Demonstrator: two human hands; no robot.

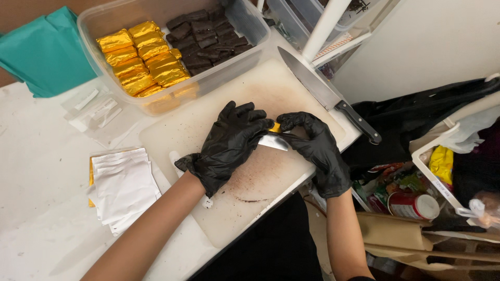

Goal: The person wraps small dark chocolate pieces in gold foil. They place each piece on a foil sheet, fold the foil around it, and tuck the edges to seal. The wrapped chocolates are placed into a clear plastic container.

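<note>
Tub (pixel 250 49) holds gold-wrapped bars (pixel 140 57).

Gloves (pixel 229 145): black. Wrapper (pixel 274 127): gold outside, silver inside. Bars (pixel 140 57): gold foil; bare ones (pixel 200 36) dark brown. Board (pixel 208 125): white, brown-smeared. Cloth (pixel 47 52): teal. Knife handle (pixel 359 122): black.

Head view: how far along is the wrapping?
Done: gold-wrapped bars fill half the plastic tub. In hand: left hand and right hand fold foil around one piece. Left: unwrapped dark bars, with foil sheets waiting.
</note>
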